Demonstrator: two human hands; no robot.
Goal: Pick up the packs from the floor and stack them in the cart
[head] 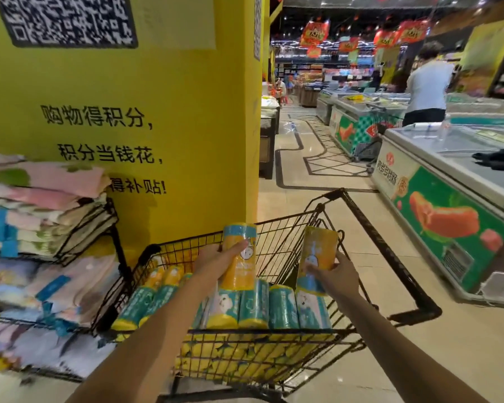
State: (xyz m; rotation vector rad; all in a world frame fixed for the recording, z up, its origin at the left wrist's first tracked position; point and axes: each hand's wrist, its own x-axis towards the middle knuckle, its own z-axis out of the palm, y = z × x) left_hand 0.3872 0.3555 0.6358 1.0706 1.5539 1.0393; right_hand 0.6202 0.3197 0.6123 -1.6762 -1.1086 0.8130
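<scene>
The black wire cart (274, 334) stands near, with a row of packs (253, 306) lying side by side in it. Above the row, the left hand (216, 258) curls its fingers round a yellow pack (239, 274). The right hand (336, 274) grips a second pack (317, 251) by the cart's right side. Left is a rack of cloths (56, 199), behind the cart a yellow pillar (186, 126), right a freezer (448, 213)

A yellow pillar (186, 126) is standing behind a wire rack (112, 221) that is holding folded towels (41, 193); a person in white (428, 82) is standing by chest freezers (448, 216), red banners (314, 32) hanging overhead
</scene>
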